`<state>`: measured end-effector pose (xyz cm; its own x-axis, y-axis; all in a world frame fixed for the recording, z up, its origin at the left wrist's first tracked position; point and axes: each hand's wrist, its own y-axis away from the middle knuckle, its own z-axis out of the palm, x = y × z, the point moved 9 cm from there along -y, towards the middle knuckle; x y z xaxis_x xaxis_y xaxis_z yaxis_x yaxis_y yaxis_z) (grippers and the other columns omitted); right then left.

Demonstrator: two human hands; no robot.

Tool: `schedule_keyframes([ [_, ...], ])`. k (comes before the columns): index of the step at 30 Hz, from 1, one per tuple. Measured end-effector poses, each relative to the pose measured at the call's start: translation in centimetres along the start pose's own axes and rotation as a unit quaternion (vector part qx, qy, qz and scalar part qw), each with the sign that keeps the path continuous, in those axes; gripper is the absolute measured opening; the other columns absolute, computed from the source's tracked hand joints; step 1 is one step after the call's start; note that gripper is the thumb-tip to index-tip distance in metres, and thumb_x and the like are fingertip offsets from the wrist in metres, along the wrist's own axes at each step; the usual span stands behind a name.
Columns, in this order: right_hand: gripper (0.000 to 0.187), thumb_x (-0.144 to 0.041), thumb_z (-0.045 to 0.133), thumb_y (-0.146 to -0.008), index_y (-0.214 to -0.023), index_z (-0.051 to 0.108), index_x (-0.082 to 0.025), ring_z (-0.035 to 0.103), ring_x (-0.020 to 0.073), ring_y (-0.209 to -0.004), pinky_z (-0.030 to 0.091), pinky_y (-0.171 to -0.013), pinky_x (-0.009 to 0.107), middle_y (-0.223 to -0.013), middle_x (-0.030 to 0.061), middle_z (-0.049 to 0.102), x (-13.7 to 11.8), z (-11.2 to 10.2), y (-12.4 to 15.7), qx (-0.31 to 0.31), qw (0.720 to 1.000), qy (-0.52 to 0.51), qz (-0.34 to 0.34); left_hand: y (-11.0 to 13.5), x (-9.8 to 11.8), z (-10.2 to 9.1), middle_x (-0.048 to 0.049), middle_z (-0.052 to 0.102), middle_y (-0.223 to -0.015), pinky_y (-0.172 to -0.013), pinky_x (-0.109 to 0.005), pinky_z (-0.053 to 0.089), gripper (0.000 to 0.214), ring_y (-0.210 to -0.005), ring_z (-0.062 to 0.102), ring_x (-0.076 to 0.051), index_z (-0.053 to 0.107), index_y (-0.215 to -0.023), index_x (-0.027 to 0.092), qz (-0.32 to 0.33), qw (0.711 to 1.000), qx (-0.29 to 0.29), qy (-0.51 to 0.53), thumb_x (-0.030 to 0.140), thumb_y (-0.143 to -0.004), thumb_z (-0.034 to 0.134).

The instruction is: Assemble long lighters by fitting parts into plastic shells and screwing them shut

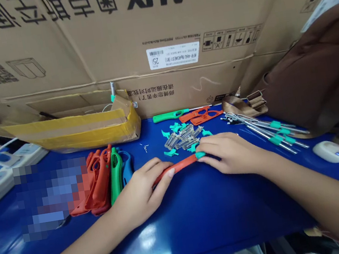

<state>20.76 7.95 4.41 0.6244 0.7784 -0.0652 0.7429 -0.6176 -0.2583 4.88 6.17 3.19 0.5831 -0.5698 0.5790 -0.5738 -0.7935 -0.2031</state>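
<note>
My left hand [152,181] is closed around a red plastic lighter casing [183,164], held on a slant above the blue table, the thumb along its near side. At the casing's right end sits a teal plastic piece [200,154], pinched by my right hand [225,152]; whatever else lies under those fingers is hidden. Just beyond the hands is a small pile of clear fuel tanks [186,135] with teal triggers [171,153] scattered round it. Left of my left hand stand red casings [100,185], a green casing [117,176] and a blue casing [126,164].
Behind lie a green lighter [170,115], red casing halves [206,115] and a yellow-taped carton [76,131]. Metal rods with teal collars [275,131], a white mouse-shaped device [332,151] and a brown bag [315,73] are right. A power strip [6,172] lies left.
</note>
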Motion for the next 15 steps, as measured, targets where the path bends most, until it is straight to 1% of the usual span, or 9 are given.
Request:
schedule_keyframes([
  [2,0.018,-0.032,0.057,-0.099,-0.109,0.065,-0.019,0.064,0.0246,-0.095,0.050,-0.082,0.038,-0.103,0.0078,0.068,1.2,-1.3,-0.1,0.064,0.998,0.007,0.025,-0.1,-0.2,-0.2,-0.0064,0.063,-0.110,-0.090,-0.034,0.051,0.034,-0.100,0.065,-0.020,0.059,-0.128,0.020,-0.014,0.999,-0.004,-0.043,0.037,-0.108,0.037],
  [4,0.029,-0.031,0.061,-0.095,-0.123,0.059,-0.021,0.059,0.0295,-0.110,0.048,-0.095,0.045,-0.118,0.0118,0.063,2.8,-3.1,0.3,0.167,0.984,0.005,0.056,-0.6,-0.7,-0.9,-0.0089,0.061,-0.113,-0.091,-0.040,0.053,0.038,-0.102,0.064,-0.025,0.057,-0.127,0.018,-0.031,0.994,0.015,-0.106,0.042,-0.107,0.035],
  [6,0.034,-0.024,0.056,-0.095,-0.129,0.053,-0.023,0.057,0.0290,-0.116,0.047,-0.099,0.047,-0.122,0.0121,0.059,5.1,-4.7,1.2,0.281,0.953,-0.030,0.106,-1.5,-1.1,-2.2,-0.0107,0.060,-0.110,-0.091,-0.044,0.053,0.041,-0.101,0.064,-0.028,0.057,-0.122,0.015,-0.028,0.984,0.046,-0.171,0.045,-0.107,0.033],
  [7,0.031,-0.021,0.052,-0.095,-0.126,0.052,-0.024,0.058,0.0279,-0.114,0.048,-0.098,0.046,-0.120,0.0115,0.059,6.5,-5.0,1.7,0.315,0.937,-0.046,0.140,-2.1,-1.1,-2.8,-0.0110,0.060,-0.108,-0.090,-0.044,0.054,0.041,-0.100,0.064,-0.027,0.057,-0.120,0.014,-0.011,0.979,0.053,-0.195,0.044,-0.108,0.031],
  [8,0.030,-0.019,0.049,-0.095,-0.124,0.051,-0.023,0.058,0.0271,-0.111,0.050,-0.096,0.045,-0.119,0.0119,0.058,8.0,-4.6,1.9,0.317,0.929,-0.047,0.184,-2.9,-1.1,-3.5,-0.0114,0.060,-0.106,-0.092,-0.045,0.053,0.041,-0.099,0.064,-0.028,0.056,-0.119,0.013,0.003,0.972,0.065,-0.226,0.043,-0.108,0.031],
  [9,0.030,-0.017,0.044,-0.094,-0.124,0.050,-0.021,0.058,0.0267,-0.111,0.050,-0.096,0.045,-0.119,0.0128,0.056,9.3,-3.7,1.7,0.285,0.931,-0.037,0.225,-3.8,-1.2,-4.2,-0.0121,0.060,-0.105,-0.092,-0.044,0.053,0.040,-0.100,0.063,-0.028,0.056,-0.117,0.012,0.010,0.963,0.073,-0.259,0.042,-0.108,0.032],
  [10,0.031,-0.015,0.045,-0.091,-0.121,0.052,-0.020,0.057,0.0278,-0.110,0.049,-0.096,0.047,-0.119,0.0139,0.056,10.3,-2.9,1.4,0.257,0.937,-0.034,0.236,-4.9,-1.4,-4.7,-0.0128,0.060,-0.105,-0.092,-0.043,0.053,0.039,-0.099,0.063,-0.028,0.056,-0.116,0.011,0.013,0.954,0.073,-0.292,0.040,-0.108,0.031],
  [12,0.034,-0.013,0.052,-0.083,-0.116,0.057,-0.018,0.056,0.0316,-0.113,0.046,-0.100,0.052,-0.119,0.0152,0.057,11.6,-1.4,0.6,0.201,0.951,-0.028,0.235,-7.0,-1.9,-5.5,-0.0126,0.061,-0.102,-0.091,-0.042,0.053,0.035,-0.097,0.062,-0.027,0.057,-0.108,0.011,0.014,0.947,0.070,-0.314,0.037,-0.108,0.033],
  [15,0.052,-0.007,0.056,-0.073,-0.124,0.058,-0.018,0.053,0.0321,-0.121,0.045,-0.101,0.048,-0.132,0.0154,0.056,12.4,0.8,-1.2,0.083,0.978,-0.023,0.191,-10.1,-2.1,-6.0,-0.0143,0.062,-0.103,-0.090,-0.042,0.052,0.034,-0.097,0.062,-0.027,0.058,-0.105,0.010,0.010,0.936,0.068,-0.347,0.034,-0.107,0.035],
])
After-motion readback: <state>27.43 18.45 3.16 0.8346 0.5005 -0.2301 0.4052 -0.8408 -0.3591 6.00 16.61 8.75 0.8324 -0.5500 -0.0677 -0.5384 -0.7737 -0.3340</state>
